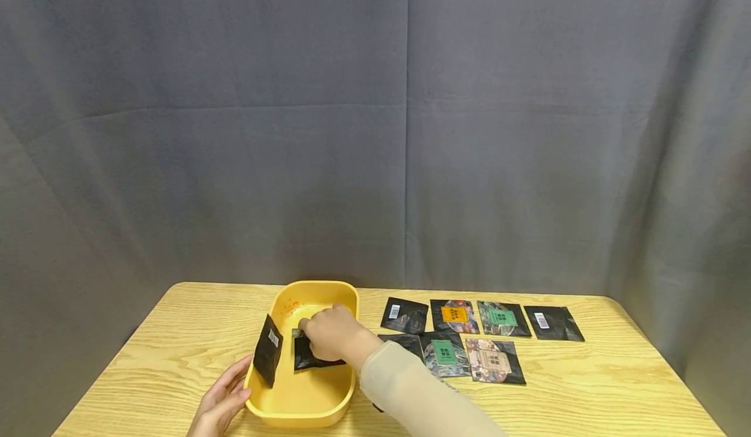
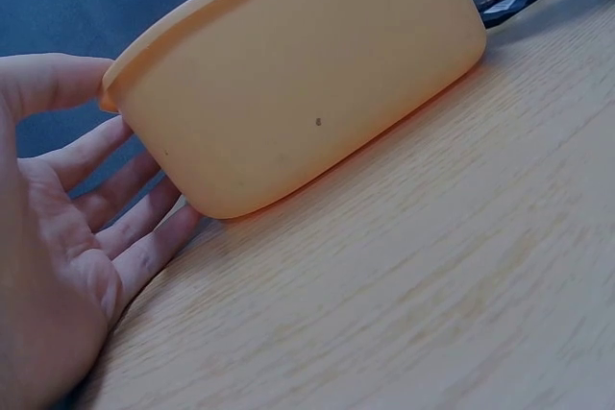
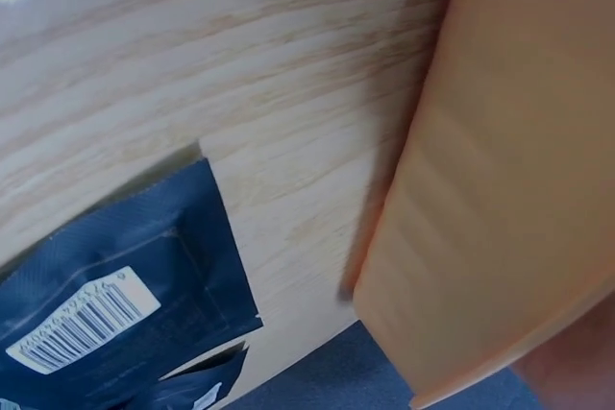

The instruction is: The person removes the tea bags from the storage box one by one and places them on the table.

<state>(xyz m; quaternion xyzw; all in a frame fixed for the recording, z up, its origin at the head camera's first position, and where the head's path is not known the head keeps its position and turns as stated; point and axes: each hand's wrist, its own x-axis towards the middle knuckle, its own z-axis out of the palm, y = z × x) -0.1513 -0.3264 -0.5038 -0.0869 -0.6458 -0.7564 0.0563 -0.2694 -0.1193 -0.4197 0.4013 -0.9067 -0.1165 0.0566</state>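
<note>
My left hand (image 1: 221,398) is at the near left of the yellow tub (image 1: 305,417), thumb at its rim and fairly straight fingers against the outside wall, as the left wrist view shows. My right hand (image 1: 334,334) reaches over the tub's right wall and grips a flat black sachet (image 1: 317,357) inside, its fingertips largely hidden. A second black sachet (image 1: 268,351) with a white label stands against the tub's left wall. The right wrist view shows the tub's outer wall (image 3: 509,160), with the hand behind it mostly out of sight.
Several sachets lie flat right of the tub, among them an orange-labelled one (image 1: 454,315), a green-labelled one (image 1: 446,352) and a barcoded one (image 3: 144,304). My right sleeve (image 1: 422,391) crosses the table (image 1: 587,391) and covers part of the near row. A grey curtain (image 1: 499,163) hangs behind.
</note>
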